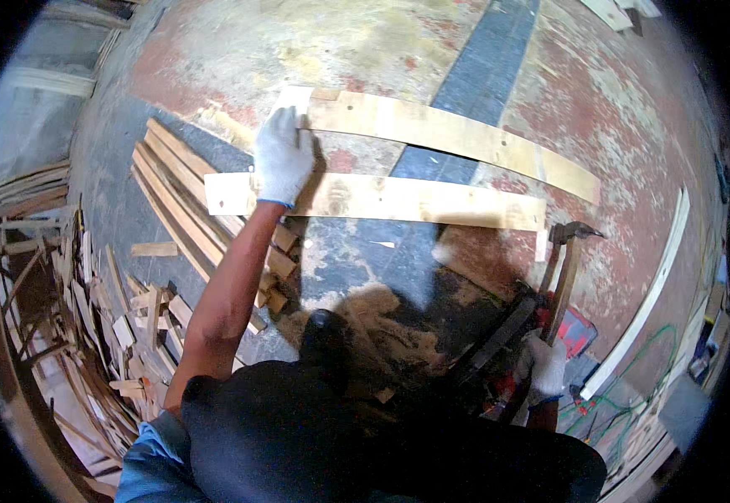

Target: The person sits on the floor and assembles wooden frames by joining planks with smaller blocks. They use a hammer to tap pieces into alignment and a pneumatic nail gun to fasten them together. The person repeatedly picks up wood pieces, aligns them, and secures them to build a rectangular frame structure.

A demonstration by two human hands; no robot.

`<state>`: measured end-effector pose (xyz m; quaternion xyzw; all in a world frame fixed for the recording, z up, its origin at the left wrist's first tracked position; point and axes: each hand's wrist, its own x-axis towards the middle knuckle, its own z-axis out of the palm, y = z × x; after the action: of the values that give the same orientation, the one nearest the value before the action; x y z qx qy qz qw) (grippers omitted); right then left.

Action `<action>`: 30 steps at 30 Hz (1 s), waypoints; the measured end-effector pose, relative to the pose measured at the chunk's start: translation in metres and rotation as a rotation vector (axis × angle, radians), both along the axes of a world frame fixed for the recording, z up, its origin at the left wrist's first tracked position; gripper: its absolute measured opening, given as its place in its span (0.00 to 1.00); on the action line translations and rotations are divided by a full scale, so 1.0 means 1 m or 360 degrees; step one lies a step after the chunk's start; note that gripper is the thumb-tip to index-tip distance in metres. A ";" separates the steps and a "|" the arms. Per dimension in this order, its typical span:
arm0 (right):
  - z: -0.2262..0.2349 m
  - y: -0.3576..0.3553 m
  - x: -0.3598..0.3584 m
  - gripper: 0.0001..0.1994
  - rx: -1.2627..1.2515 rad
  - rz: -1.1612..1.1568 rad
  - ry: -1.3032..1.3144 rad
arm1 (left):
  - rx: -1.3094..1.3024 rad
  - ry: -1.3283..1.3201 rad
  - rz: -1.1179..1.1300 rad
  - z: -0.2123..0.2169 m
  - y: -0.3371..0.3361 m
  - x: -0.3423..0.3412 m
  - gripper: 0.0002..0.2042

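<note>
My left hand [281, 159], in a white glove, is closed over a pale piece of wood [295, 97] at the left end of the far board. That long flat board [457, 142] slants away to the right. A second board [432, 201] lies nearer me, nearly parallel, and passes under my left wrist. My right hand [543, 365], also gloved, is low on the right, wrapped round the wooden handle of a hammer [566, 281]. The hammer's dark metal head points up and away from me, just right of the near board's end. Shadow hides part of the right fingers.
Long wooden strips [176, 201] lie bundled left of my arm, beside a heap of offcuts [143, 318]. A long pale strip [646, 298] and a green cord [654, 344] are on the right. A red object [579, 333] lies near my right hand.
</note>
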<state>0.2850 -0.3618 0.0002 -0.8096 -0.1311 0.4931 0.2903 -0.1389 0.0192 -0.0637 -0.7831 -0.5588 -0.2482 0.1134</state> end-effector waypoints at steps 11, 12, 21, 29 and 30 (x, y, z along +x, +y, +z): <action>0.056 0.135 -0.077 0.14 0.0092 0.0674 0.0091 | -0.0129 -0.0209 -0.0104 -0.022 0.001 -0.022 0.12; 0.068 0.148 -0.082 0.16 -0.0109 0.0585 0.0226 | -0.0444 -0.0206 0.0019 -0.019 -0.008 -0.010 0.16; 0.008 0.148 -0.121 0.14 0.0280 0.1057 -0.0363 | -0.0430 -0.0211 -0.0063 -0.030 -0.014 -0.023 0.20; 0.034 0.222 -0.143 0.19 0.0211 0.1521 -0.0751 | -0.0392 -0.0326 0.0111 -0.066 -0.006 -0.056 0.19; 0.024 0.226 -0.141 0.19 0.0179 0.1344 -0.0754 | -0.0255 -0.0278 -0.0013 -0.054 -0.010 -0.039 0.19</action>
<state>0.1435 -0.1362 0.0243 -0.7585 -0.5371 0.3622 0.0705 -0.1780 0.0089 -0.1177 -0.7674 -0.5813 -0.2705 0.0003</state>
